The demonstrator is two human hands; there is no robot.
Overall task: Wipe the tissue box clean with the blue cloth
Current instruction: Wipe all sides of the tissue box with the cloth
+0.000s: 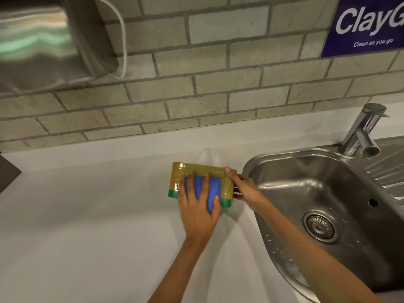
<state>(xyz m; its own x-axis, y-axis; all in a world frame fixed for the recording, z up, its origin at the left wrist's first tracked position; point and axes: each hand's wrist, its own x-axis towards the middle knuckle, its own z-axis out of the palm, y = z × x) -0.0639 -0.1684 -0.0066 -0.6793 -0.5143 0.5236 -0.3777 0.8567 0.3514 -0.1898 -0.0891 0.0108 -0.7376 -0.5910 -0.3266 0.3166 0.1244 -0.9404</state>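
A yellow tissue box (197,171) with a green lower band stands on the white counter (87,215), wrapped in shiny plastic, a white tissue poking up behind it. My left hand (197,206) presses the folded blue cloth (213,190) flat against the box's near face, fingers spread over it. My right hand (244,188) grips the box's right end, thumb on the top edge. Most of the cloth is hidden under my left hand.
A steel sink (317,193) with a drain lies directly right of the box, a chrome tap (363,132) behind it. A steel dispenser (43,40) hangs on the brick wall at upper left. A blue sign (367,25) is at upper right.
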